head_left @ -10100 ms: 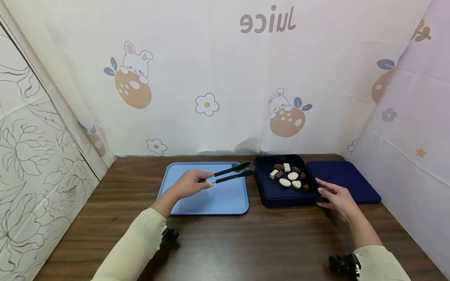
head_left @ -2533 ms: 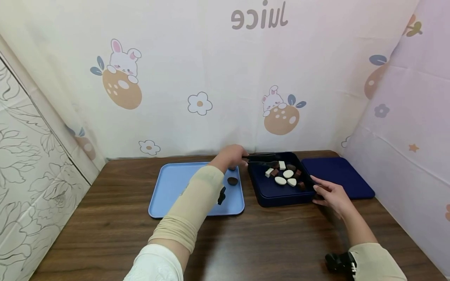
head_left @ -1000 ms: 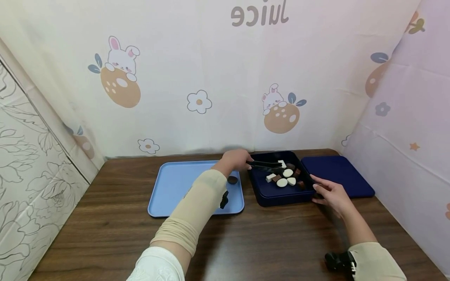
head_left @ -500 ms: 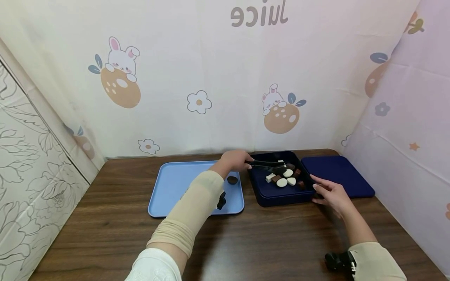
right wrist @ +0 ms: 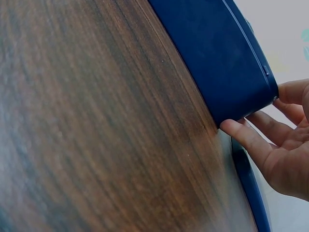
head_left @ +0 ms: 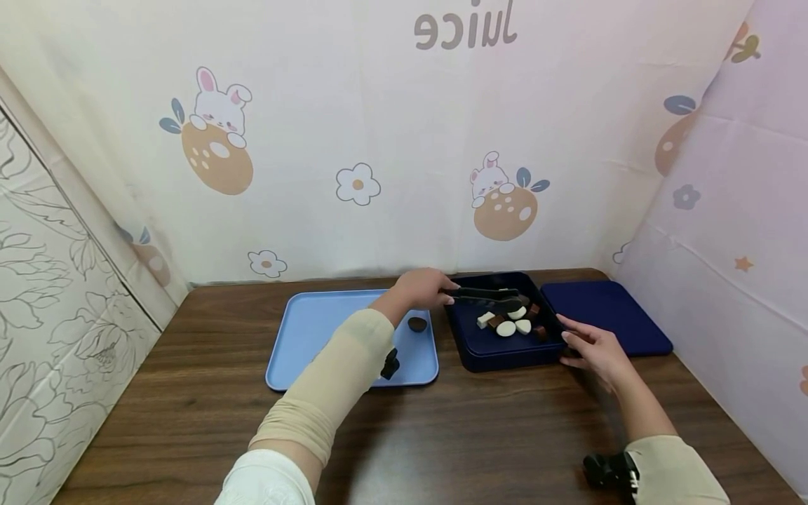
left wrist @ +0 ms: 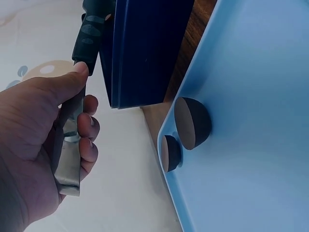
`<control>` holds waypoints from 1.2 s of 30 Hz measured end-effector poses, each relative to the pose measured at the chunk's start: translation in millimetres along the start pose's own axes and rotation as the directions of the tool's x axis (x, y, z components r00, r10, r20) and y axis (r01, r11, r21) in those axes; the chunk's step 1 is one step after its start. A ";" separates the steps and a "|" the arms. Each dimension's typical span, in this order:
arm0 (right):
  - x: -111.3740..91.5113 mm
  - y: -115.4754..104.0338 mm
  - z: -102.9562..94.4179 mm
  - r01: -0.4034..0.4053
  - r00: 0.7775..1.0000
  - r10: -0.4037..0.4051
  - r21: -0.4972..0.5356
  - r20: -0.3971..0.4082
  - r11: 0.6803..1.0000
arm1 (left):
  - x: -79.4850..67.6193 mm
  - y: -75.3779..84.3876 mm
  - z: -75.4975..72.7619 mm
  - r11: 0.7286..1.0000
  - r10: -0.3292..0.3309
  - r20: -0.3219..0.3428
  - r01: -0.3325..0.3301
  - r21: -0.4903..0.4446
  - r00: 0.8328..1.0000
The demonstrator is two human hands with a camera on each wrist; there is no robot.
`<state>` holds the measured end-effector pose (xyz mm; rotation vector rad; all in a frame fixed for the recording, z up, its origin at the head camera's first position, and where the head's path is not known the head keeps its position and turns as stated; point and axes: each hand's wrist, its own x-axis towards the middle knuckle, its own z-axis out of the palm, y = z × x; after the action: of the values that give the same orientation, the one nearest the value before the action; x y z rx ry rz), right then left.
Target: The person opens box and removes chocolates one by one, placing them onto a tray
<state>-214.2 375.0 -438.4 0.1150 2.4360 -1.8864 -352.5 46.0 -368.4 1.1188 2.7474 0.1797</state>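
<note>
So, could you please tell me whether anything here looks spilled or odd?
The word "Juice" on the backdrop reads mirror-reversed. Nothing looks spilled: the visible chocolate-like pieces lie in the navy box or on the light-blue tray.

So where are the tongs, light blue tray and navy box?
Tongs [left wrist: 89, 41], left wrist view: black grip.
Light blue tray [head_left: 318, 324], head view: bare floor.
Navy box [right wrist: 217, 53], right wrist view: outer wall.

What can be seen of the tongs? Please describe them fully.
The tongs have a shiny, metal-looking handle end and black, plastic-looking grips. The left hand holds them between thumb and curled fingers. Two dark arms extend over the dark blue box, ending at the chocolate-like pieces; whether they grip one cannot be told.
</note>
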 end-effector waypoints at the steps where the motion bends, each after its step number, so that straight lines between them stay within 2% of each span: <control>1: -0.1 -0.2 0.0 -0.001 1.000 0.001 0.001 0.000 1.000 | -1.2 -0.3 0.2 1.000 0.011 -0.008 -0.011 0.001 1.000; 6: -0.2 -1.2 0.8 -0.015 1.000 0.015 -0.007 -0.002 1.000 | -8.6 -4.0 1.9 0.998 0.054 -0.042 -0.055 -0.011 0.998; 14: -0.5 -2.4 2.1 -0.026 1.000 0.026 0.003 0.007 1.000 | -21.9 -12.2 3.1 0.991 0.090 -0.071 -0.096 -0.092 0.993; 26: -1.0 -2.7 1.1 -0.020 1.000 0.020 -0.012 0.009 1.000 | -43.3 -19.9 2.2 0.989 0.062 -0.112 -0.076 -0.123 0.992; 36: -1.1 -2.7 1.4 -0.031 0.999 0.031 0.002 0.018 1.000 | -65.7 -32.9 5.6 0.987 0.031 -0.132 -0.051 -0.153 0.991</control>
<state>-213.4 372.9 -436.0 0.1340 2.4057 -1.8699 -327.6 -23.2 -372.4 1.1596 2.7643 0.4801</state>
